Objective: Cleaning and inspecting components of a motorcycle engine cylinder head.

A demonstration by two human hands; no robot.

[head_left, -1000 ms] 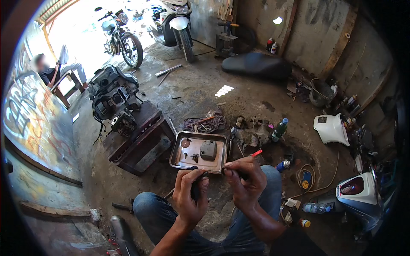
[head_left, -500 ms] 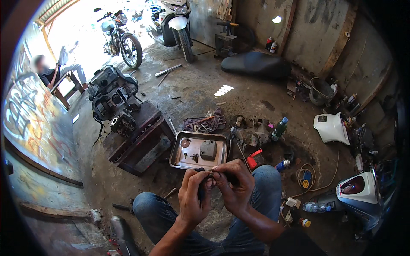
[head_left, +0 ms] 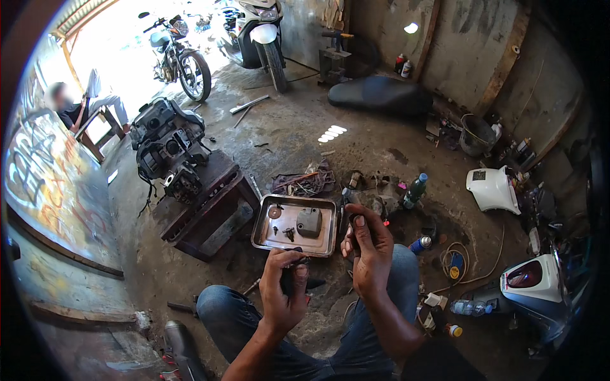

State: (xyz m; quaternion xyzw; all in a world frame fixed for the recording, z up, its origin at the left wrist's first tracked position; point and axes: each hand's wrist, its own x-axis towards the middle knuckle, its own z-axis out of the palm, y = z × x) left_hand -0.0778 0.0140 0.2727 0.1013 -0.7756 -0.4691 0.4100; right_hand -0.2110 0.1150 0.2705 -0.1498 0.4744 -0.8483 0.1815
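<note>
My left hand [head_left: 284, 289] is closed round a small dark part [head_left: 300, 260], just in front of the metal tray [head_left: 255, 230]. Its exact kind is hidden by the fingers. To the right, my right hand [head_left: 370, 255] is raised beside the tray's near right corner, thumb and fingers curled together. Whatever it may pinch is too small to make out. Inside the tray lie a grey squarish metal cover [head_left: 309, 223], a round disc [head_left: 275, 211] and small dark metal pieces [head_left: 289, 234].
A motorcycle engine [head_left: 170, 147] rests on a wooden box [head_left: 213, 219] at left. Beyond the tray lies a dirty rag [head_left: 305, 181]. A green bottle [head_left: 415, 190], a spray can [head_left: 420, 245] and a coiled hose [head_left: 470, 261] are at right. A person sits far left.
My hands, together before, have come apart. The right one has moved up and to the right; the left keeps the small dark part and has shifted slightly left.
</note>
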